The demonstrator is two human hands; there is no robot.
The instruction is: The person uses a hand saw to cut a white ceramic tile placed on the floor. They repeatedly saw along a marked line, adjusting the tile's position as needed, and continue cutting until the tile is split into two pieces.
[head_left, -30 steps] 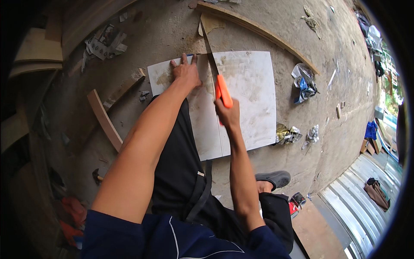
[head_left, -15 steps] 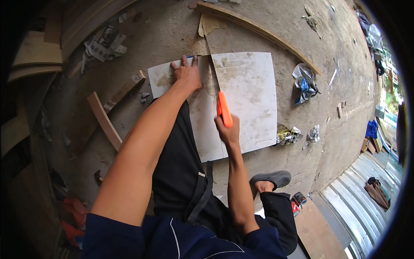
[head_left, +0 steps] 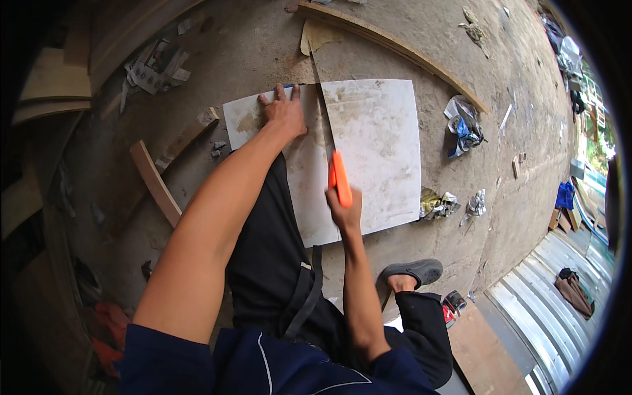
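Head view shows the left hand (head_left: 285, 118) spread at the board (head_left: 382, 148)'s far edge, right hand (head_left: 345, 209) wrapped round the saw (head_left: 340, 176); straight strokes should serve best.

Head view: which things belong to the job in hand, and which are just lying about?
In use:
orange-handled saw, held in the right hand
white board, under the left hand

Apparently just lying about:
long wooden strip
crumpled silvery-yellow wrapper
loose printed paper
brown cloth
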